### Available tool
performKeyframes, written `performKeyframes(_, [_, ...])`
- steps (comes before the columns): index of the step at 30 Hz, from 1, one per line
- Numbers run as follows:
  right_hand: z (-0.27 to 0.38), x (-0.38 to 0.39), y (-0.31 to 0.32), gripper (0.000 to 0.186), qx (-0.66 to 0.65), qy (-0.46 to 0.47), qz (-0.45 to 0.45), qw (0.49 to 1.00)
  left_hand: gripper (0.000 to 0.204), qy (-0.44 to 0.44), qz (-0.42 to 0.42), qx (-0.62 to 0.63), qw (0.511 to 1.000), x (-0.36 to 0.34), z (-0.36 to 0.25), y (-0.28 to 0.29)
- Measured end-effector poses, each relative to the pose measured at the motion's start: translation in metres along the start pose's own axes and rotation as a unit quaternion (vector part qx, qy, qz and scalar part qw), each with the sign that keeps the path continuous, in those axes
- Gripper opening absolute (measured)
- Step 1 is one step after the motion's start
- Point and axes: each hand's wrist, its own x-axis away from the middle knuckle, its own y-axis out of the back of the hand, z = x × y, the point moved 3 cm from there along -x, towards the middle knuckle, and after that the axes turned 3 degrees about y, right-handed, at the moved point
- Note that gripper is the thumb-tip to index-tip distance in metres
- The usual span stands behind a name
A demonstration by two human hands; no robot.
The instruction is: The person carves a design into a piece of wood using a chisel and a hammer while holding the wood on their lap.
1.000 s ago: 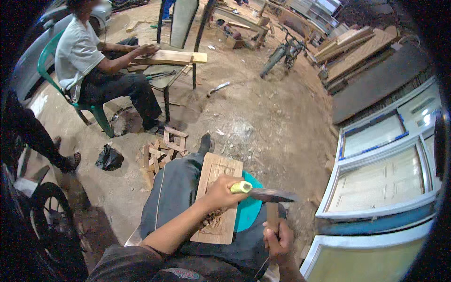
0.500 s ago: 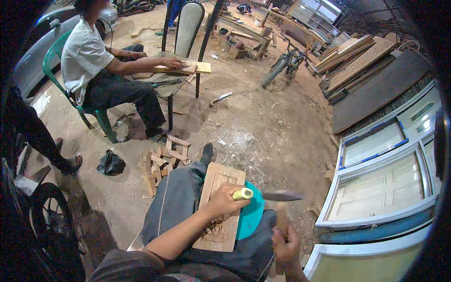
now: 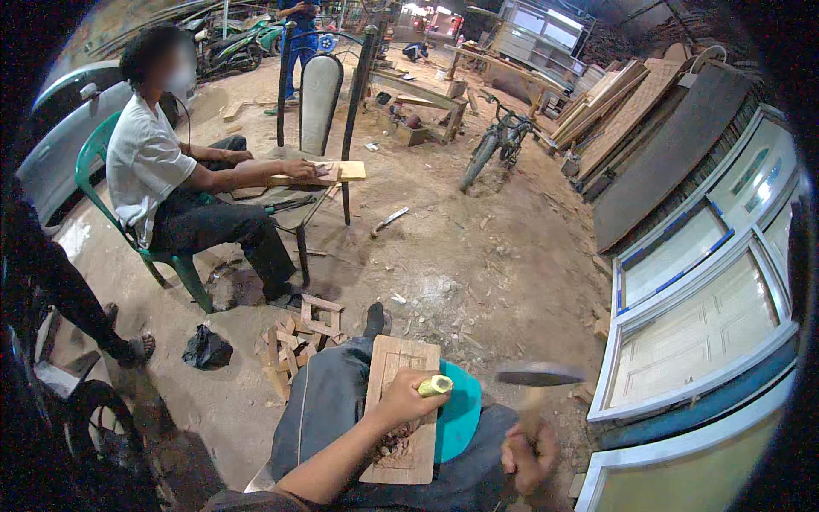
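Observation:
A rectangular wooden board (image 3: 418, 468) lies across my lap, with a carved frame line near its far end and loose shavings on its nearer half. My left hand (image 3: 404, 401) is closed round a chisel (image 3: 437, 386) with a yellowish handle, its top end showing above the fist. The chisel's blade is hidden under the hand. To the right, my right hand (image 3: 531, 452) grips a hammer (image 3: 541, 375) by its wooden handle. The hammer's metal head is slightly blurred and apart from the chisel. A teal rounded flat piece (image 3: 461, 414) shows beside the board.
Wood offcuts (image 3: 294, 346) and a black plastic bag (image 3: 207, 347) lie on the dirt floor at left. A person (image 3: 149, 162) on a green chair works a plank (image 3: 350, 171). White-framed panels (image 3: 691, 341) line the right side; a bicycle (image 3: 499, 141) stands further off.
The view has tilted up, so the scene sits lower. The hammer head has moved right and up relative to the board, away from the chisel. My left hand keeps its place on the board.

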Motion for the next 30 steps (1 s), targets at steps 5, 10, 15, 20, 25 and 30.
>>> performKeyframes(5, [0.007, -0.006, -0.001, 0.017, 0.242, 0.163, 0.022, 0.956, 0.021, -0.003, -0.026, -0.014, 1.0, -0.001, -0.007, -0.006])
performKeyframes(10, [0.032, -0.001, -0.017, 0.015, 0.323, 0.089, 0.052, 0.941, 0.019, -0.02, -0.018, -0.014, 1.0, 0.003, -0.004, -0.002])
performKeyframes(15, [0.005, 0.006, -0.005, 0.014, 0.27, 0.071, 0.021, 0.96, 0.017, 0.015, 0.004, 0.008, 1.0, -0.002, -0.005, -0.006])
performKeyframes(20, [-0.003, -0.002, -0.003, 0.014, 0.223, 0.045, -0.015, 0.974, 0.016, -0.021, 0.0, -0.007, 1.0, -0.002, -0.01, -0.001])
performKeyframes(25, [0.024, 0.007, 0.005, 0.016, -0.029, 0.111, -0.105, 0.988, 0.016, -0.001, -0.009, 0.024, 1.0, -0.001, -0.001, -0.005])
performKeyframes(30, [0.024, 0.0, -0.022, 0.017, 0.283, 0.12, 0.026, 0.951, 0.018, -0.013, 0.003, 0.015, 1.0, 0.0, -0.006, -0.004])
